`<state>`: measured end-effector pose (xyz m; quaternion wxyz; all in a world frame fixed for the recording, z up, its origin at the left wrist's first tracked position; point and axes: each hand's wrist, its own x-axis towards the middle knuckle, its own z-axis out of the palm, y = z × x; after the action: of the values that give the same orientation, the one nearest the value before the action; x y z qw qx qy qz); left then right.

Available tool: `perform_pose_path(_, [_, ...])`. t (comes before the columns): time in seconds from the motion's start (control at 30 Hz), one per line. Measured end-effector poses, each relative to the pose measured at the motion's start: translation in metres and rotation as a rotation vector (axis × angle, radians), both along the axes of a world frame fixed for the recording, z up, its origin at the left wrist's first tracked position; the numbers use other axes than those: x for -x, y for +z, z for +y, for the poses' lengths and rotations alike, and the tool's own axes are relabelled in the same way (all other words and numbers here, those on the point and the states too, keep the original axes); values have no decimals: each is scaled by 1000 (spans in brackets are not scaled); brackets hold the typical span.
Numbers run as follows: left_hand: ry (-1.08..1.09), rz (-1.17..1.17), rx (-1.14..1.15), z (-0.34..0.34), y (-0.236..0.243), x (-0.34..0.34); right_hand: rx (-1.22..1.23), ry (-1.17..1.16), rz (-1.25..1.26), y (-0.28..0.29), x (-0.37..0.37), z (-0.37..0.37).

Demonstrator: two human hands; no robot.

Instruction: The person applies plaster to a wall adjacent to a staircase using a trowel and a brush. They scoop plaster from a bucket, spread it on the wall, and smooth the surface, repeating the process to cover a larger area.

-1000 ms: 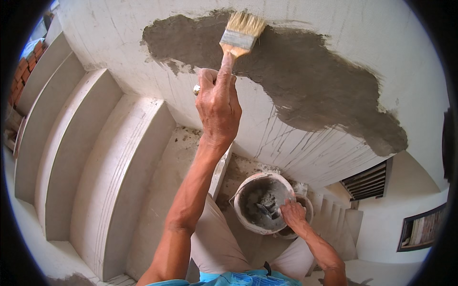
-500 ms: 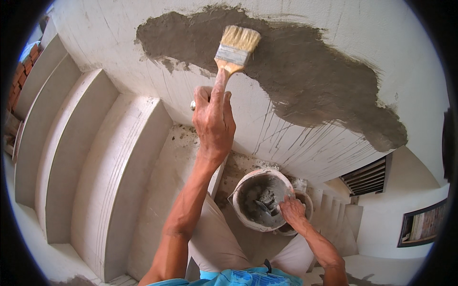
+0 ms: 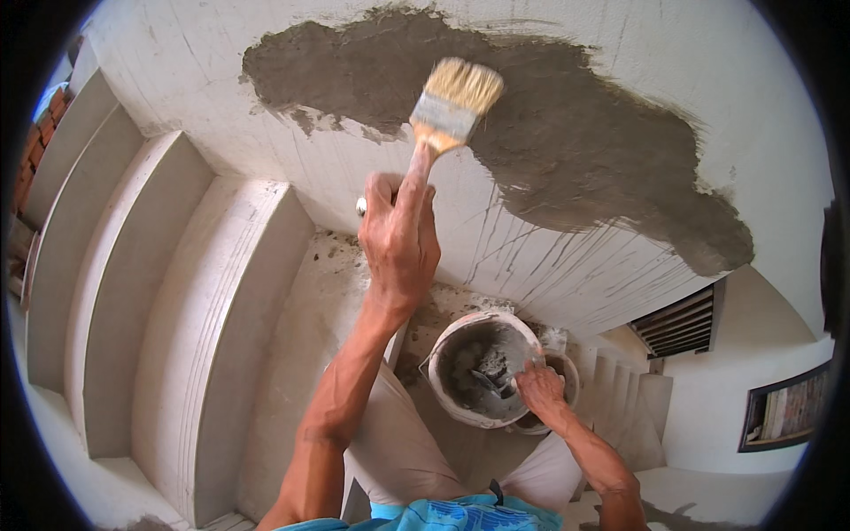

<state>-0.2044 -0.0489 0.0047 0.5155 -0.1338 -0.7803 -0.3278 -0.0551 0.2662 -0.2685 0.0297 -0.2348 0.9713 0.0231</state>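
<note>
My left hand [image 3: 400, 239] is closed round the wooden handle of a wide paintbrush [image 3: 447, 108], its forefinger stretched along the handle. The pale bristles point up in front of a patch of wet grey mortar [image 3: 584, 133] on the white wall; whether they touch it, I cannot tell. Lower right, a mortar-smeared bucket [image 3: 440, 403] holds grey mix. My right hand [image 3: 540, 389] is closed at the bucket's right side, on what looks like the handle of a trowel [image 3: 484, 382] whose blade lies in the bucket; the grip itself is partly hidden.
Pale curved steps [image 3: 212, 327] rise on the left, with red bricks [image 3: 35, 159] beyond. A second bucket [image 3: 569, 376] stands partly behind the first. Dark drips [image 3: 522, 248] run down the wall below the mortar. A slatted vent [image 3: 677, 320] sits at the right.
My left hand and the paintbrush have shifted slightly right and down across the mortar patch. My right hand stays at the bucket.
</note>
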Motion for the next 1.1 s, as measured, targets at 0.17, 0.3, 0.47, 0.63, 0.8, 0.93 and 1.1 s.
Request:
perform_pose_path(0.17, [4, 97, -11, 8, 13, 35, -5, 91, 87, 30, 8, -14])
perform_pose_path(0.3, [-27, -39, 121, 10, -25, 30, -39, 33, -26, 30, 12, -15])
perform_pose_path(0.47, [-94, -180, 151, 3, -33, -6, -59, 57, -25, 37, 12, -16])
perform_pose_path(0.63, [-54, 143, 72, 17, 27, 12, -18, 25, -17, 33, 10, -15])
perform_pose_path(0.8, [-56, -1, 74, 28, 3, 34, -42, 38, -25, 34, 11, -17])
perform_pose_path(0.93, [-92, -184, 160, 25, -26, 4, -67, 78, 28, 43, 10, -19])
perform_pose_path(1.1, [-103, 15, 90, 32, 18, 1, -62, 52, -60, 43, 12, -19])
